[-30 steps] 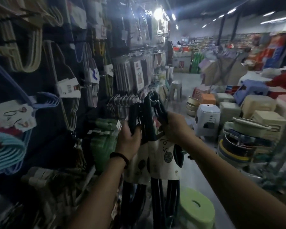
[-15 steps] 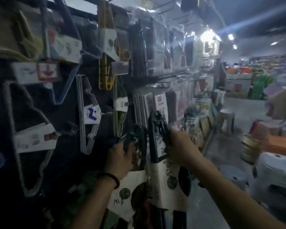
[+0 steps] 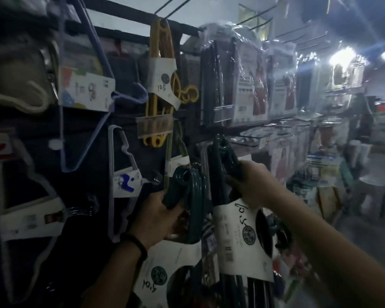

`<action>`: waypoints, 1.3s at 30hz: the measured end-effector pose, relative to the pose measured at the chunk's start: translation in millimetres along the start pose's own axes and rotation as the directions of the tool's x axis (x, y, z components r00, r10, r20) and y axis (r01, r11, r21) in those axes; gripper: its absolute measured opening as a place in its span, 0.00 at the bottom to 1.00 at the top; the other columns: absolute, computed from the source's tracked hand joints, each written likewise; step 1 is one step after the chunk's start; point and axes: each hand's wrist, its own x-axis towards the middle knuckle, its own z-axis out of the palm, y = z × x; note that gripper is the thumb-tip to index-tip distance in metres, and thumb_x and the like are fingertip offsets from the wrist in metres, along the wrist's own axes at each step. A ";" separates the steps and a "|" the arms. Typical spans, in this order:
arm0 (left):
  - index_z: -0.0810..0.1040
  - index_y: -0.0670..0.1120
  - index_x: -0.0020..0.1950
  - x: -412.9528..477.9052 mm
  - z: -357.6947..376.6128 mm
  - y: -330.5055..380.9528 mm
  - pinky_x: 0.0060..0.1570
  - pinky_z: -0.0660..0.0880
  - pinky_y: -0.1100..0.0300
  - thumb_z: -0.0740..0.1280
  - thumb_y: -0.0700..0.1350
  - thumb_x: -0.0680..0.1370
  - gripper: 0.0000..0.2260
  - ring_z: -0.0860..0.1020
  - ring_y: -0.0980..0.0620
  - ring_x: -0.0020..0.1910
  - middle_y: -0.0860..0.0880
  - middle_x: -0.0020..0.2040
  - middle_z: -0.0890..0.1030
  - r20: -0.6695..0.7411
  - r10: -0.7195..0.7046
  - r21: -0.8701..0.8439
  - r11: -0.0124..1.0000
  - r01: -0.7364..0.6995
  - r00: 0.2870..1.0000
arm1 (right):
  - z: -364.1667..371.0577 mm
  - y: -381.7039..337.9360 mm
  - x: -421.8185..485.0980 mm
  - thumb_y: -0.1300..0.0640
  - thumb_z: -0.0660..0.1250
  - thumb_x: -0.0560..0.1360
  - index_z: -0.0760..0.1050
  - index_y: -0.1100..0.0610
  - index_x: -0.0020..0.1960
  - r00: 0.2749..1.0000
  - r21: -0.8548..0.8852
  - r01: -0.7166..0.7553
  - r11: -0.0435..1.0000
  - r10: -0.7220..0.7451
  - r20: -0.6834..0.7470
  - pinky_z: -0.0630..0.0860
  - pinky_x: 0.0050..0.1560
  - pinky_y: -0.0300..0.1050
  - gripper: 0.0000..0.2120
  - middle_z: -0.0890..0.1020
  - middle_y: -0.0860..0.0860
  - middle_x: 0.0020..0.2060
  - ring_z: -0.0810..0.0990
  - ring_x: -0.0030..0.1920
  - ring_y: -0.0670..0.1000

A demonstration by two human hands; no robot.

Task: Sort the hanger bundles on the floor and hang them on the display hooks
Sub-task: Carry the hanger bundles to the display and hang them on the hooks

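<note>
A person stands close to a dark display wall [image 3: 91, 138] that fills the view from 7 to 12 o'clock. The left hand [image 3: 158, 215], at 7 o'clock from the middle, has its fingers curled round the top of a dark green hanger bundle [image 3: 188, 196]. The right hand [image 3: 252, 185], at 4 o'clock, grips a second green bundle [image 3: 220, 172] by its neck, above its white paper label [image 3: 240, 241]. The top of this bundle reaches up to a black wire hook [image 3: 247, 137] sticking out of the wall; whether it sits on the hook cannot be told. The two bundles are just beside each other.

Yellow hangers [image 3: 159, 70] hang from the top rail at 11 o'clock, and a white wire hanger [image 3: 120, 174] hangs at 9 o'clock. Packs in clear plastic [image 3: 242, 85] line the wall at 1 o'clock. A bright ceiling lamp [image 3: 342, 56] glares at 2 o'clock. The pale floor [image 3: 365, 232] runs away at 4 o'clock, with blurred stock beside it.
</note>
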 end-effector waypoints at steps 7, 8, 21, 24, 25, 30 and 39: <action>0.83 0.41 0.46 26.1 5.8 12.0 0.34 0.81 0.58 0.70 0.52 0.81 0.14 0.84 0.54 0.35 0.49 0.36 0.86 0.044 0.106 -0.020 0.994 -0.105 0.993 | -23.8 1.1 35.8 0.44 0.70 0.79 0.77 0.51 0.40 0.994 -0.107 0.022 0.994 -0.033 -0.100 0.82 0.41 0.52 0.14 0.82 0.51 0.34 0.82 0.35 0.53; 0.82 0.40 0.46 31.7 6.6 12.0 0.33 0.81 0.55 0.69 0.51 0.81 0.15 0.84 0.52 0.34 0.47 0.35 0.85 0.031 0.116 -0.011 0.993 -0.115 0.993 | -24.9 -0.6 42.5 0.45 0.70 0.80 0.76 0.51 0.39 0.992 -0.121 0.033 0.992 -0.047 -0.114 0.83 0.42 0.53 0.14 0.82 0.50 0.34 0.83 0.35 0.52; 0.79 0.53 0.35 76.8 25.4 24.0 0.33 0.76 0.48 0.72 0.44 0.81 0.14 0.77 0.42 0.31 0.42 0.31 0.78 -0.044 0.335 0.204 0.925 -0.320 0.941 | -51.3 34.5 121.7 0.44 0.70 0.79 0.78 0.53 0.44 0.966 -0.080 0.250 0.965 -0.243 0.086 0.80 0.34 0.47 0.13 0.84 0.52 0.39 0.83 0.35 0.51; 0.77 0.50 0.34 77.2 40.3 36.0 0.32 0.76 0.51 0.71 0.49 0.77 0.12 0.76 0.47 0.30 0.48 0.30 0.78 -0.116 0.350 0.213 0.923 -0.321 0.930 | -54.1 41.3 130.3 0.41 0.70 0.79 0.78 0.52 0.45 0.930 -0.057 0.357 0.932 -0.349 0.119 0.82 0.36 0.48 0.14 0.84 0.50 0.37 0.84 0.35 0.49; 0.77 0.50 0.33 76.4 42.0 40.5 0.32 0.76 0.56 0.69 0.50 0.75 0.11 0.76 0.53 0.29 0.51 0.29 0.78 -0.162 0.392 0.274 0.900 -0.340 0.906 | -53.6 40.1 130.2 0.41 0.69 0.80 0.78 0.51 0.45 0.915 -0.033 0.394 0.918 -0.388 0.113 0.82 0.36 0.47 0.14 0.83 0.49 0.36 0.83 0.34 0.48; 0.79 0.51 0.37 67.6 61.3 78.3 0.32 0.71 0.67 0.64 0.50 0.75 0.09 0.79 0.60 0.34 0.56 0.33 0.80 -0.215 0.642 0.677 0.641 -0.362 0.736 | -63.8 32.7 141.2 0.42 0.65 0.82 0.77 0.52 0.43 0.838 -0.013 0.545 0.838 -0.545 -0.014 0.84 0.34 0.52 0.15 0.82 0.50 0.36 0.82 0.32 0.51; 0.83 0.48 0.49 89.8 57.8 154.9 0.43 0.80 0.59 0.66 0.41 0.78 0.06 0.80 0.59 0.42 0.54 0.44 0.84 -0.026 0.711 0.882 0.347 -0.318 0.703 | -142.2 2.9 173.0 0.44 0.65 0.82 0.75 0.52 0.42 0.802 -0.070 0.591 0.803 -0.595 -0.050 0.75 0.29 0.40 0.15 0.80 0.49 0.35 0.80 0.32 0.46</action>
